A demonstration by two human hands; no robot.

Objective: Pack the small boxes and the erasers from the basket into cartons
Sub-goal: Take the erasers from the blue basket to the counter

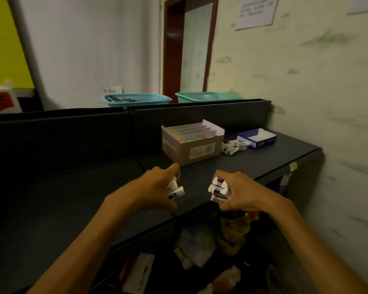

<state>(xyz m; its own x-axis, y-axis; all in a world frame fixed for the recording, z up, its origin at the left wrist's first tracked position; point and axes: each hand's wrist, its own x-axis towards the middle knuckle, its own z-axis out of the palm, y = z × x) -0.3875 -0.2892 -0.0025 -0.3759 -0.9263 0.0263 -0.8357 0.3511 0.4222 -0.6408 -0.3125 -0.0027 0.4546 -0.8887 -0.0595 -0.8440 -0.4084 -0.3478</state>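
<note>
My left hand (157, 187) grips a few white erasers (175, 190) with printed sleeves, held above the dark desk (51, 198). My right hand (240, 193) grips a stacked bundle of several erasers (219, 188), their white ends pointing left. The two hands are level with each other, a short gap between them, near the desk's front edge. Behind them stands an open brown carton (191, 149) filled with small pastel boxes. Further right lies a loose pile of erasers (234, 145) beside an open blue and white carton (257, 137).
A dark partition (200, 117) backs the desk, with a blue basket (136, 99) and a green basket (206, 96) beyond it. The wall runs close along the right. Under the desk edge sit bags and packets (210, 240).
</note>
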